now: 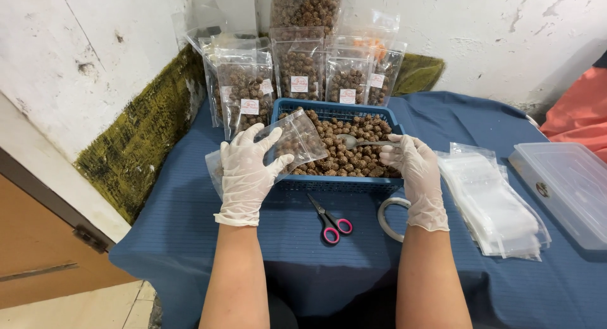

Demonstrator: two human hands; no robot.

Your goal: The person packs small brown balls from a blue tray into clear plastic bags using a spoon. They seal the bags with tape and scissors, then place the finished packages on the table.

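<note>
Bare forearms reach forward over a blue cloth (190, 240) that covers the table. Just beyond them lie small scissors (331, 219) with pink handles and a roll of clear tape (387, 216), partly hidden by the right wrist. Off to the right sits a stack of empty clear pouches (499, 209), and past it a clear plastic box (566, 190) with its lid on.

Both hands wear thin white gloves. The left hand (248, 177) has its fingers curled around a clear pouch (297, 139), thumb on the near face and fingers behind, tilting it toward the basket; some brown balls already sit in it. The right hand (414, 167) is closed around the handle of a metal spoon (354, 141), whose bowl rests among the brown snack balls (351, 155) in the blue basket (335, 183).

To do this scoop well, I judge the pouch mouth should be held wide open and directly over the basket, so anything spilled drops back in. A modest spoonful, tipped in slowly with the spoon's lip just inside the mouth, should keep the seal strip clean.

Farther back, filled pouches (297, 76) with small labels stand in a row against the stained white wall (493, 31).
</note>
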